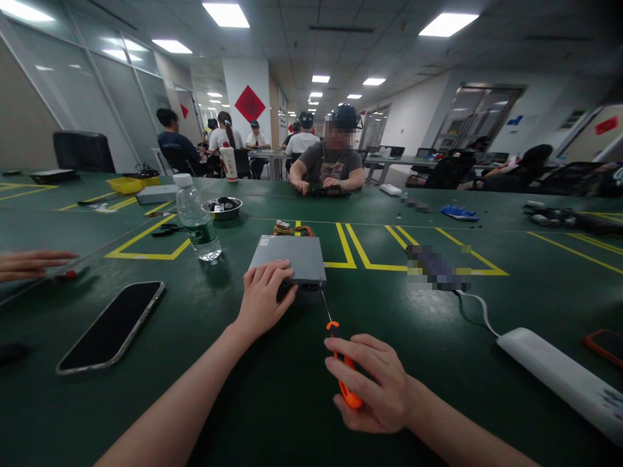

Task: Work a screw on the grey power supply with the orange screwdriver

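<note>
A grey metal computer power supply unit (296,251) lies on the green table, its bundle of coloured cables (304,230) coming out at the far side. My left hand (267,288) grips the unit's near left part, fingers on the top and thumb at the front face. An orange and black screwdriver (346,379) is held by its handle in my right hand (372,383), fingers closed around it. Its thin shaft slants up and its tip meets the unit's front right corner, near the socket. Whether a screw sits under the tip is too small to tell.
Left of the unit stand a water bottle (197,224) and a metal bowl (226,207); a phone (114,327) lies nearer. Another person's hand (34,263) reaches in at the left edge. A white power strip (559,376) lies right. A co-worker (331,159) sits opposite.
</note>
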Motion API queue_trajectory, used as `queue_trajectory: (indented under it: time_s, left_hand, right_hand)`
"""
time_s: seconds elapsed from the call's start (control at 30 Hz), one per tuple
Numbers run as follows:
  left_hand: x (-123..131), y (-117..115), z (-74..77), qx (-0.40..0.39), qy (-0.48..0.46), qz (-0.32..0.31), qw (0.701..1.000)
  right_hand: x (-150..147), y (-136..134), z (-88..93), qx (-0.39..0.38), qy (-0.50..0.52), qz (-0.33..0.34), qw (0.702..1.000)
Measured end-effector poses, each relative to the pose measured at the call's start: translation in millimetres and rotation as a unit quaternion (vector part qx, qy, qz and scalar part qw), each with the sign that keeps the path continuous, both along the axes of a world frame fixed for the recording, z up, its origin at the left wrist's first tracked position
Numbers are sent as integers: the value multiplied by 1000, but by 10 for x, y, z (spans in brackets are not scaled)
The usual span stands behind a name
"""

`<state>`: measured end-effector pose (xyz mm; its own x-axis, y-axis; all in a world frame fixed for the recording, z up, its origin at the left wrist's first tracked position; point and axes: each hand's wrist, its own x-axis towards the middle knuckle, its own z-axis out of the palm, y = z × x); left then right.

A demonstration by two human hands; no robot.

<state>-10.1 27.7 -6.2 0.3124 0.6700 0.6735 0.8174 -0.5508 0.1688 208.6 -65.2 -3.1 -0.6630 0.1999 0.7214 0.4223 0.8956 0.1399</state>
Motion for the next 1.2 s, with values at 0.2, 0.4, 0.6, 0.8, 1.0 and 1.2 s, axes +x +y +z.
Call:
queue_trajectory:
  time_s: [0.2, 0.4, 0.6, 0.8, 1.0, 1.2]
  left_hand:
    - [-6, 4, 2, 1, 2, 3, 1000]
    - [-17, 20, 7, 1, 4, 0, 1000]
    - [4, 13, -12, 7, 1, 8, 1000]
    - [9, 9, -28, 17, 0, 5, 1000]
    - [-1, 8, -21, 23, 5, 3, 1000]
    - [-2, 27, -23, 11, 4, 2, 1000]
  right_hand:
    - [-25, -34, 52, -34, -24, 2, 999]
    - [-68, -16, 7, -49, -15, 17, 999]
    - [-73, 29, -41, -79, 10, 28, 996]
    - [-154, -12, 57, -55, -79, 9, 995]
    - [-245, 12, -53, -60, -13, 44, 997]
    - [-263, 20, 5, -59, -40, 9, 997]
